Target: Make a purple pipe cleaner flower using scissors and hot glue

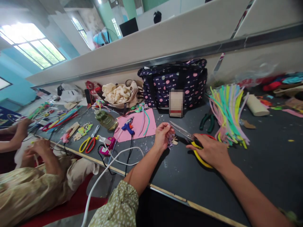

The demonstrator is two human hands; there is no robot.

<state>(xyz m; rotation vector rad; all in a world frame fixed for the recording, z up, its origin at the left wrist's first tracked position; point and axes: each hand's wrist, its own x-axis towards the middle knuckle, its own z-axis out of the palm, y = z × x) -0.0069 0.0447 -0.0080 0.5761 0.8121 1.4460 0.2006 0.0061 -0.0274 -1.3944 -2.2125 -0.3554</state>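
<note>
My right hand is wrapped round the handles of scissors with red and yellow grips. The blades are parted and point toward my left hand. That hand is closed, fingertips pressed together; whatever it pinches is too small to make out. Beneath and beside it on the dark table lies a small pile of lilac and tan scraps. Behind the left hand is a pink sheet with a blue glue gun on it.
Coloured pipe cleaners and green-handled pliers stand at the right. A polka-dot bag is behind. To the left are a bottle, orange-and-yellow scissors, a white cable and seated people's arms.
</note>
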